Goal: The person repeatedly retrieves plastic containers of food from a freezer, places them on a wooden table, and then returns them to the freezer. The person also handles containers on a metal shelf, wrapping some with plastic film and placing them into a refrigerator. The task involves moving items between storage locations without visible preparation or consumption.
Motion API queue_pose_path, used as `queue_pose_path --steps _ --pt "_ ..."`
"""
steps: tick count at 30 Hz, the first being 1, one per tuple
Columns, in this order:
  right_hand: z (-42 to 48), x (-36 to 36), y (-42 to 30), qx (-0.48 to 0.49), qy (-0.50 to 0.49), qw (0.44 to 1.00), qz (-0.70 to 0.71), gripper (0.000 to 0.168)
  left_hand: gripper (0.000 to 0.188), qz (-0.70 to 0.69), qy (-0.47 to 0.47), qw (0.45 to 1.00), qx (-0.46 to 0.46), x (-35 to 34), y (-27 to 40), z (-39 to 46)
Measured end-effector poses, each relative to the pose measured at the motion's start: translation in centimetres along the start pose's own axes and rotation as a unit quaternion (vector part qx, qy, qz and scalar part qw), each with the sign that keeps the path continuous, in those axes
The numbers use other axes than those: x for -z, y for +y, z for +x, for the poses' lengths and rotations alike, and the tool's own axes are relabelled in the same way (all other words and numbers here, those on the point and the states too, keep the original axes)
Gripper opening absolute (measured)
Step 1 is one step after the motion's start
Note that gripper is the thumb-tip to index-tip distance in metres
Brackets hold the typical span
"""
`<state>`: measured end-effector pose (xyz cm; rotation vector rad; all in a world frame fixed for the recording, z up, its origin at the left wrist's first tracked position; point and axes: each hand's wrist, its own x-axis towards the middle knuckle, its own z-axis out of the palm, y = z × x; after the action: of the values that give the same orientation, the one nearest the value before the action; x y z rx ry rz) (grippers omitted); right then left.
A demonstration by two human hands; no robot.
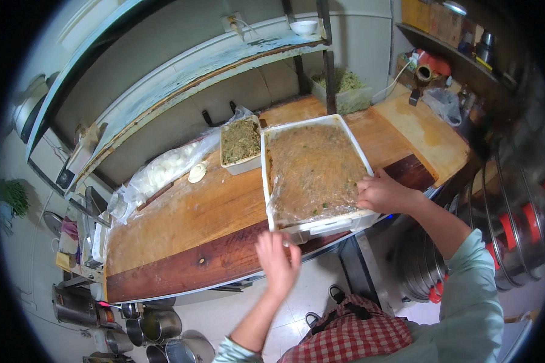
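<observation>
In front of me a large white plastic tub [318, 228] holds a brown filling with green bits, under clear plastic film [318, 172]. My right hand [386, 193] is at the tub's front right corner, its fingers curled on the film at the rim. At the front left corner is my left hand [278, 263], its fingertips close to the tub's lower edge. Its thumb stands apart from the fingers; whether it pinches any film cannot be made out. A smaller tub of chopped green-brown filling [240, 141] stands beside the large one, to the left.
On the wooden worktop [200, 218] lie a bag of white dough pieces [163, 168], a loose dough piece [197, 172] and a thin wooden rod [155, 196]. A tub of chopped greens [343, 86] stands behind. A shelf [200, 68] overhangs the back; metal pots [161, 324] sit below left.
</observation>
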<state>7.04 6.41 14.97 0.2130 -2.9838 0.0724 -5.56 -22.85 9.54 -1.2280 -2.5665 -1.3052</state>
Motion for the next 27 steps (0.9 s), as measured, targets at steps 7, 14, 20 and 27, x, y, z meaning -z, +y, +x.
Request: queue_pose_path --steps 7,14,20,27 --pt "5.4 1.4 5.8 -0.095 0.101 0.956 0.259 0.018 0.051 -0.656 -0.003 0.577 0.487 -11.3 2.3 2.4" --pt "10.9 -3.0 15.3 -0.145 0.19 0.915 0.324 0.029 0.044 -0.646 0.09 0.615 0.443 -11.2 3.7 2.0" --pt "13.4 -7.1 17.6 -0.241 0.007 0.959 0.151 0.06 0.031 -0.562 0.208 0.64 0.48 -5.4 1.8 -3.5" --pt "11.6 -8.2 10.8 -0.192 -0.233 0.781 0.547 0.062 0.035 -0.531 0.333 0.628 0.461 0.7 -1.5 -12.8"
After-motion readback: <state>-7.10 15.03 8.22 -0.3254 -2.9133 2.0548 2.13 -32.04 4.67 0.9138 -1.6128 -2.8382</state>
